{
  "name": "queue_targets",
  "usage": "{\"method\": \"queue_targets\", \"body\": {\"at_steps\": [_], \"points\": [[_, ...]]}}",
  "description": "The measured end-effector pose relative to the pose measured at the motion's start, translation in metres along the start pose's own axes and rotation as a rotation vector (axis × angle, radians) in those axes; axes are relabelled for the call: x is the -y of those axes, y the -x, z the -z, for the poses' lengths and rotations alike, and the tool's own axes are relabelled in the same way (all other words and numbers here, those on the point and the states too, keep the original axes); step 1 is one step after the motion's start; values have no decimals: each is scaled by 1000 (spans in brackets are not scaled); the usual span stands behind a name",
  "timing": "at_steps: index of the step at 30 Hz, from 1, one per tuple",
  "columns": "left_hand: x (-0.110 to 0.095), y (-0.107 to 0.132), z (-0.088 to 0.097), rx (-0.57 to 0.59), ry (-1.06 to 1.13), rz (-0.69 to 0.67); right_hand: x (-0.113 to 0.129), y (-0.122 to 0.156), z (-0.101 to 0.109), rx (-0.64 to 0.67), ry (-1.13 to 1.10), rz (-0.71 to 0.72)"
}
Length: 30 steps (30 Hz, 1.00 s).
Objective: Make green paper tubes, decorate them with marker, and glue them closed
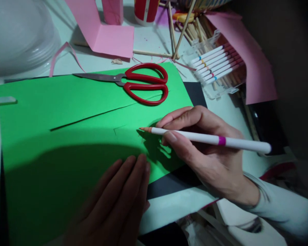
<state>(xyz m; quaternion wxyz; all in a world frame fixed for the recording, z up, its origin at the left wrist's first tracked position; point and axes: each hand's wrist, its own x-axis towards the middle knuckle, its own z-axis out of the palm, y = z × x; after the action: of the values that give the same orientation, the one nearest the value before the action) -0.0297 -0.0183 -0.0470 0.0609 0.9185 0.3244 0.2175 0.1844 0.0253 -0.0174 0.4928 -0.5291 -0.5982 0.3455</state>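
Observation:
My right hand (pixel 207 150) grips a white marker with a pink band (pixel 210 139); its reddish tip rests just above a green paper sheet (pixel 53 112). Faint pen lines show on the sheet to the left of the tip, and a long cut runs across its middle. My left hand (pixel 118 201) lies flat on the lower part of the green sheet, fingers together and stretched out, holding nothing. Red-handled scissors (pixel 141 83) lie closed on the sheet's upper edge, beyond both hands.
A clear case of white markers (pixel 218 65) stands at the upper right beside wooden sticks (pixel 179 30) and pink paper (pixel 256 68). Folded pink card (pixel 110 37) and a red cup (pixel 146 10) sit at the back. A clear plastic lid (pixel 17 34) lies upper left. Black paper (pixel 174 181) lies under the green sheet.

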Motion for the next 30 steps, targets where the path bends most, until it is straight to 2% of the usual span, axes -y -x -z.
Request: {"method": "queue_targets", "body": {"at_steps": [5, 7, 11, 20, 30], "points": [[1, 1, -3, -33, 12, 0, 2, 0, 1, -2, 10, -31], [2, 2, -4, -49, 14, -20, 4, 1, 2, 44, 20, -16], [5, 4, -4, -9, 36, -24, 6, 3, 3, 124, 88, 37], [6, 2, -5, 7, 14, -70, -1, 5, 1, 69, 84, 81], [6, 5, -3, 9, 0, -66, 0, 3, -2, 111, 101, 103]]}}
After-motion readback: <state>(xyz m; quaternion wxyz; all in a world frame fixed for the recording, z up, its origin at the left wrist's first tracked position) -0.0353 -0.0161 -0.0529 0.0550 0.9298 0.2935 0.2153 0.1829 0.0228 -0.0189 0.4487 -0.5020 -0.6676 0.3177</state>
